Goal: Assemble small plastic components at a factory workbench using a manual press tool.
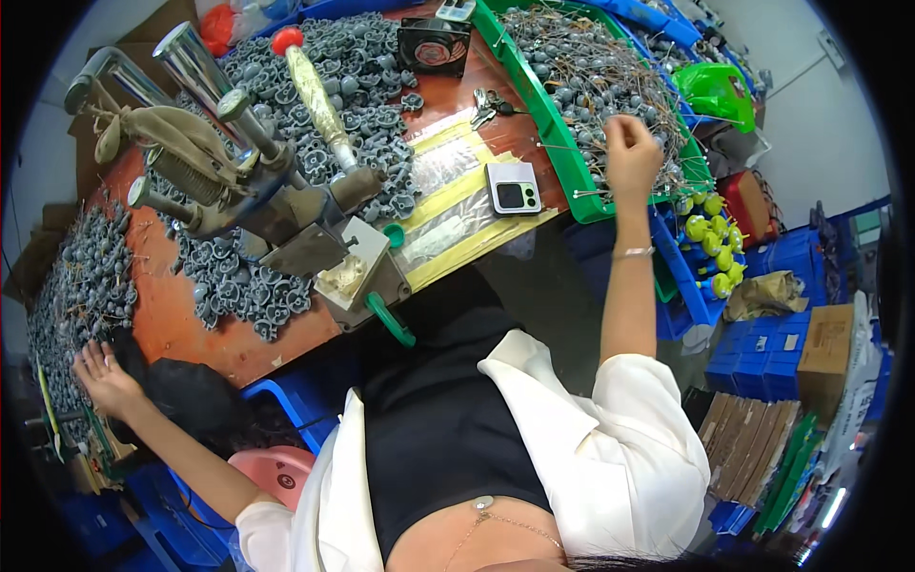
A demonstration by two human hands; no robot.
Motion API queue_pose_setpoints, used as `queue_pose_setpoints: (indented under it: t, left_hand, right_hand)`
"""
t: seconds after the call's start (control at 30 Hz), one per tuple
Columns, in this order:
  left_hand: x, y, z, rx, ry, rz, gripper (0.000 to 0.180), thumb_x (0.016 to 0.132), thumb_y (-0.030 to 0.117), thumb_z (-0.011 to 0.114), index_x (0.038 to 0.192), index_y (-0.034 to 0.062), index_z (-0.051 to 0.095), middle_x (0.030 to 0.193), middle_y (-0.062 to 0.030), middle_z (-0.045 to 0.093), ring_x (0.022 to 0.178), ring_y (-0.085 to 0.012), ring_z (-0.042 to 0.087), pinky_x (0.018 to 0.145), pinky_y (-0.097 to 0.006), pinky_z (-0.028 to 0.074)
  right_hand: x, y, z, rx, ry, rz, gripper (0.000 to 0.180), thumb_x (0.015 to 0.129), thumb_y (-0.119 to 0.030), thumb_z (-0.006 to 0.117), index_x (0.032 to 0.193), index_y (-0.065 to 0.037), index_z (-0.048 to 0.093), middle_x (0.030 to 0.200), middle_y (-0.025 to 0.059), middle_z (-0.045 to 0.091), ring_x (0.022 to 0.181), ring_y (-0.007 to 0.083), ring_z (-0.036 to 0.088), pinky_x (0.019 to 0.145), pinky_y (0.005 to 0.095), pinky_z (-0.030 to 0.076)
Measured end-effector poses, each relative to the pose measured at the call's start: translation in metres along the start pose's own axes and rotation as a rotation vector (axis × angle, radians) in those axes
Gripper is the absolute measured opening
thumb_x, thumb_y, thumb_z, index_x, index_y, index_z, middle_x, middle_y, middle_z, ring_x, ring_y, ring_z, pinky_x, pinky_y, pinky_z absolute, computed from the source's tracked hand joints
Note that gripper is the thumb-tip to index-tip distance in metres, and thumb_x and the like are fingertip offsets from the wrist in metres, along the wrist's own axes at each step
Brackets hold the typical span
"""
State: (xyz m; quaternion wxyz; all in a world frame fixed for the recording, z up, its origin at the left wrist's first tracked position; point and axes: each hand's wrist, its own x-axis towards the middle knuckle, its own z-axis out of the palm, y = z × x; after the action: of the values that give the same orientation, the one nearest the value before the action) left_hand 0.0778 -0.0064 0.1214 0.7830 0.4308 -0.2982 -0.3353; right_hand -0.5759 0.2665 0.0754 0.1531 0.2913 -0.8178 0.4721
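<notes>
My right hand (633, 160) is closed, its fingertips curled together above the near end of a green tray (522, 88). Whatever it may be pinching is too small to make out. Grey round parts with thin wires (562, 71) fill that tray in a tangle. Far to the left, my left hand (107, 381) has its fingers spread, beside a heap of small grey parts (81, 276) at the table's left edge. A metal hand press (276, 205) stands between my hands, its lever topped by a red knob (287, 40). Grey plastic pieces (367, 105) lie heaped around it.
A white phone (513, 188) rests on yellow-taped plastic sheeting near the table's front edge. Keys (486, 107) and a black fan (434, 46) lie beyond it. Yellow-green figures (710, 234) sit in a blue bin at right. A pink stool (274, 469) is at lower left.
</notes>
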Motion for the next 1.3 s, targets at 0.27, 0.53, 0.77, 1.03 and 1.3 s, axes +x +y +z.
queue_pose_setpoints:
  t: [0.27,0.53,0.77,1.03,1.3]
  left_hand:
    - [-0.125,-0.089,0.011,1.667,-0.929,0.576,0.038,0.085,0.009,0.059,0.121,-0.0027,0.053,0.118,-0.0227,0.056,0.106,-0.0387,0.054,0.089,-0.041,0.045]
    - [-0.125,-0.104,0.009,1.685,-0.845,0.521,0.042,0.081,0.004,0.06,0.123,0.0065,0.055,0.11,-0.0175,0.058,0.096,-0.0354,0.059,0.079,-0.041,0.049]
    - [-0.132,-0.103,0.012,1.406,-0.783,0.449,0.047,0.074,-0.003,0.063,0.12,0.005,0.057,0.103,-0.0211,0.061,0.096,-0.0373,0.059,0.084,-0.04,0.047]
    - [-0.128,-0.109,0.0,1.354,-0.67,0.372,0.047,0.071,0.005,0.072,0.117,0.0048,0.06,0.087,-0.0159,0.066,0.077,-0.0278,0.064,0.071,-0.037,0.05]
    - [-0.13,-0.11,0.014,1.444,-0.593,0.371,0.019,0.079,0.016,0.066,0.096,0.0059,0.068,0.087,-0.0159,0.066,0.079,-0.0329,0.064,0.071,-0.04,0.049]
  right_hand:
    - [0.091,0.077,0.012,-0.05,-0.301,0.137,0.022,0.08,-0.025,0.065,0.083,-0.004,0.07,0.071,0.0065,0.068,0.059,0.0147,0.061,0.055,0.0283,0.047]
    - [0.18,-0.011,-0.044,0.867,-0.087,-0.096,0.019,0.092,-0.016,0.054,0.089,-0.001,0.066,0.088,0.0102,0.068,0.078,0.0162,0.064,0.068,0.0258,0.05]
    - [0.162,-0.017,-0.057,0.53,-0.01,-0.068,0.022,0.091,-0.016,0.06,0.109,-0.006,0.067,0.088,0.0042,0.066,0.067,0.0054,0.05,0.058,0.0176,0.038]
    - [0.021,-0.068,-0.074,0.984,-0.525,-0.118,0.012,0.093,-0.006,0.053,0.104,0.0,0.054,0.075,0.0097,0.06,0.056,0.0094,0.046,0.049,0.0163,0.035]
    - [-0.079,-0.118,-0.034,1.601,-1.239,-0.096,0.01,0.08,0.003,0.054,0.082,0.008,0.063,0.07,0.0269,0.064,0.051,0.0313,0.065,0.041,0.0349,0.054]
